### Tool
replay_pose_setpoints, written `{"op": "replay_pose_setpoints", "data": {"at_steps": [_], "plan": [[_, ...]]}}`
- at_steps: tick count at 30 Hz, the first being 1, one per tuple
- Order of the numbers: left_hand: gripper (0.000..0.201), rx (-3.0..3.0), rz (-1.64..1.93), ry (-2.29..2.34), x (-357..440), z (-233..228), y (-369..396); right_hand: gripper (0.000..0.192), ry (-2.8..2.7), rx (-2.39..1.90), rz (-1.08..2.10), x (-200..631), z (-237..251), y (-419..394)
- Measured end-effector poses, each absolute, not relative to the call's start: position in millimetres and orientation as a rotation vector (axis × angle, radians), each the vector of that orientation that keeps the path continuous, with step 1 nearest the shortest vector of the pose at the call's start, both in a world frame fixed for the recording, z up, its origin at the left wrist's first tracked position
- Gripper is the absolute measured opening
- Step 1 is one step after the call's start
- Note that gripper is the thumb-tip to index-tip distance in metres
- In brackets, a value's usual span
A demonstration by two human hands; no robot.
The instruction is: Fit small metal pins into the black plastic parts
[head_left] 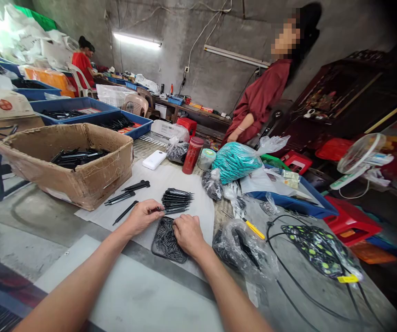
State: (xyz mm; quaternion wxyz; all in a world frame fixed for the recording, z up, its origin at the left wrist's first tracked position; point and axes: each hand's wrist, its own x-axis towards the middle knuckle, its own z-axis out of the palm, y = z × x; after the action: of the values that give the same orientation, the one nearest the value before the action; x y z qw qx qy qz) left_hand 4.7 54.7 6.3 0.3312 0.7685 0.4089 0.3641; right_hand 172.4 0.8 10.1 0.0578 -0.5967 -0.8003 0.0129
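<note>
My left hand pinches a thin black stick-like piece just above a small dark tray full of little black pins. My right hand rests on the tray's right side, fingers curled into the pins. Behind the hands lies a neat pile of black sticks on a white sheet, with a few loose black sticks to the left.
A cardboard box with black parts stands at the left. A red flask, a white phone, bags of dark parts, a teal bag and black cables lie around. A person in red stands behind the table.
</note>
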Motion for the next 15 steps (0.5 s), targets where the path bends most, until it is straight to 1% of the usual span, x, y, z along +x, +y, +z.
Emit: {"op": "replay_pose_setpoints", "data": {"at_steps": [8,15], "plan": [[0.014,2.042,0.934,1.075,5.1,8.8,52.8,0.019,-2.475,-1.805,0.006,170.0,8.5,1.7],[0.020,2.029,0.984,1.164,4.2,16.1,48.8,0.019,-2.457,-1.777,-0.014,171.5,5.8,0.8]]}}
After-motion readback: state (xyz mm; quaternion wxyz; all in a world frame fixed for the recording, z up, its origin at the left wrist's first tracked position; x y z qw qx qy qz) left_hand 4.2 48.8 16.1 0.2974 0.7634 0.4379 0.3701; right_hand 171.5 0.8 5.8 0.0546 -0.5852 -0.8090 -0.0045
